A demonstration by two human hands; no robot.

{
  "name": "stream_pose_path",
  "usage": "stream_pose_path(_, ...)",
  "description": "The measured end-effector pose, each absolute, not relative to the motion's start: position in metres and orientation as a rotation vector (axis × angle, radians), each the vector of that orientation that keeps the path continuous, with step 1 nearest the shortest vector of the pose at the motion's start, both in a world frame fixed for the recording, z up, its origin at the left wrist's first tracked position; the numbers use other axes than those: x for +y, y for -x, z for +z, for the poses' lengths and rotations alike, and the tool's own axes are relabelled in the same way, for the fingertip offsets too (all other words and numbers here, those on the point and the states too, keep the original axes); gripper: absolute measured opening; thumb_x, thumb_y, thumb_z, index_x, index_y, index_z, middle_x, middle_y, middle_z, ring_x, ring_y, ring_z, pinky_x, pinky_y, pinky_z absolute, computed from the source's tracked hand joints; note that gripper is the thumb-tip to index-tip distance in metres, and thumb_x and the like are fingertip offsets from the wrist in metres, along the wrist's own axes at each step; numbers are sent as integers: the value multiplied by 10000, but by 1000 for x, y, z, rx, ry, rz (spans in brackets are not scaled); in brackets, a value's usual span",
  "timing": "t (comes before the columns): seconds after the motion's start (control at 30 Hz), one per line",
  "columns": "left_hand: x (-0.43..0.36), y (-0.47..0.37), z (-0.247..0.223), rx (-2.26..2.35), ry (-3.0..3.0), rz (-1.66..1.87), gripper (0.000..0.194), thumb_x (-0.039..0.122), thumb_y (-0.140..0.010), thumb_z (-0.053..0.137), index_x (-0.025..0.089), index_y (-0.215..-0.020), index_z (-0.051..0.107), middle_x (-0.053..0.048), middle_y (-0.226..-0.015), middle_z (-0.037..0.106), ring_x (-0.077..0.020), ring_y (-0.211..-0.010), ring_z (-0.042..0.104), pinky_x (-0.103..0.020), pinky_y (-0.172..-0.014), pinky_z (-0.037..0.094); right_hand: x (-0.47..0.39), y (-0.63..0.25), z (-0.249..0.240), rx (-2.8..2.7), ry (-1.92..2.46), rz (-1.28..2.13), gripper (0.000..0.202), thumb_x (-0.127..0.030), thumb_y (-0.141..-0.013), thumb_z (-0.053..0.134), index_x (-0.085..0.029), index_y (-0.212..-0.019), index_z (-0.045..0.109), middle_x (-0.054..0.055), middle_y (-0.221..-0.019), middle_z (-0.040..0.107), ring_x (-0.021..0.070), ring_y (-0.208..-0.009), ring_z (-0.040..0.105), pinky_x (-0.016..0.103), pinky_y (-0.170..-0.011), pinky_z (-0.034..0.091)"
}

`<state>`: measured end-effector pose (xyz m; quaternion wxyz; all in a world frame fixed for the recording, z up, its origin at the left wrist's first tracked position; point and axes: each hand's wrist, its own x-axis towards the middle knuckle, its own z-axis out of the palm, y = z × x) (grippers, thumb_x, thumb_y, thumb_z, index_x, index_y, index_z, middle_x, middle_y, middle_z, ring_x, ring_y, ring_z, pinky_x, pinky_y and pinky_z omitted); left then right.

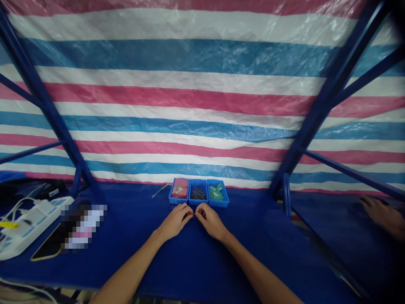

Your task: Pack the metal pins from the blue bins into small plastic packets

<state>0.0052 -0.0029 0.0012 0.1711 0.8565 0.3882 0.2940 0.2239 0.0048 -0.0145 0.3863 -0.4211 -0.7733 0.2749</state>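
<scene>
My left hand (177,219) and my right hand (209,219) meet fingertip to fingertip over the blue table, both pinched closed. Between them a tiny light-coloured piece shows, too small to name. Just beyond my hands stand three blue bins in a row. The left bin (179,202) holds something red with pale bits on it. Dark screws or nails (198,194) fill the middle bin (198,202). In the right bin (218,204) lie green and clear plastic packets (216,192).
A pen-like tool (159,191) lies left of the bins. Farther left are a white power strip (41,219) with plugs and a phone (47,247) beside a blurred-out patch. Blue metal posts (303,126) frame a striped tarp (190,97). Another person's hand (381,213) is at far right.
</scene>
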Motion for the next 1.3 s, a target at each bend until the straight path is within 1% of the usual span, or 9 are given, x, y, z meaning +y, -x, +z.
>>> stream_pose_path(0.2,-1,-6,-3,1121,-2462,860,181,329,-1112,451,247,-1065,605,-33,-1063,651,-218,-1013,600,-376,-968,482,3,-224,-9,-1944,1025,680,147,-280,-1028,565,-240,-935,672,6,-902,658,184,-810,611,291,-748,456)
stream_pose_path(0.3,-1,-6,-4,1115,-2481,867,169,326,-1109,464,253,-1087,615,-30,-1086,658,-219,-1028,607,-379,-985,474,3,-224,-8,-1945,1016,713,134,-325,-1018,597,-252,-981,703,8,-929,688,186,-814,626,289,-742,461)
stream_pose_path(0.4,-2,-6,-2,1111,-2484,855,192,352,-1111,465,249,-1060,619,-28,-1067,652,-218,-1025,602,-368,-971,474,2,-224,-6,-1964,1015,690,180,-366,-1018,595,-252,-952,717,13,-912,694,191,-806,624,295,-741,463)
stream_pose_path(0.5,-2,-6,0,1108,-2490,829,233,376,-1114,454,236,-1023,617,-30,-1035,635,-211,-992,595,-354,-940,474,0,-224,-3,-1880,1036,679,245,-415,-1034,563,-239,-918,689,15,-851,666,183,-725,602,298,-687,468)
stream_pose_path(0.67,-1,-5,-1,1130,-2475,820,188,387,-1076,548,228,-1018,629,-33,-1013,623,-214,-972,586,-338,-894,477,-3,-227,3,-1625,1022,880,250,-466,-1055,521,-241,-978,596,-16,-718,641,157,-557,587,284,-574,478)
stream_pose_path(0.77,-1,-4,-1,1133,-2469,815,150,362,-1060,582,229,-1018,638,-31,-1009,619,-215,-971,583,-332,-881,476,-2,-226,4,-1527,1025,949,290,-520,-1018,572,-244,-930,567,-13,-695,652,149,-499,558,257,-468,434)
stream_pose_path(0.87,-1,-4,-1,1131,-2462,823,135,349,-1053,593,229,-1018,644,-31,-1008,619,-213,-969,586,-325,-877,476,1,-224,2,-1435,1009,1003,332,-569,-988,598,-247,-926,545,-11,-739,658,127,-455,511,222,-379,362)
stream_pose_path(1.07,-1,-4,0,1116,-2453,833,151,351,-1062,576,226,-1009,641,-32,-1005,616,-208,-962,586,-327,-892,473,8,-228,2,-1327,987,1011,332,-570,-978,624,-240,-977,598,-48,-708,517,99,-468,440,208,-397,323)
stream_pose_path(1.3,1,-3,-3,1114,-2442,828,144,346,-1062,580,225,-1009,637,-25,-1000,611,-202,-964,576,-320,-891,458,12,-236,6,-1230,996,1038,397,-617,-964,617,-230,-1040,667,-45,-695,484,98,-462,395,214,-382,290)
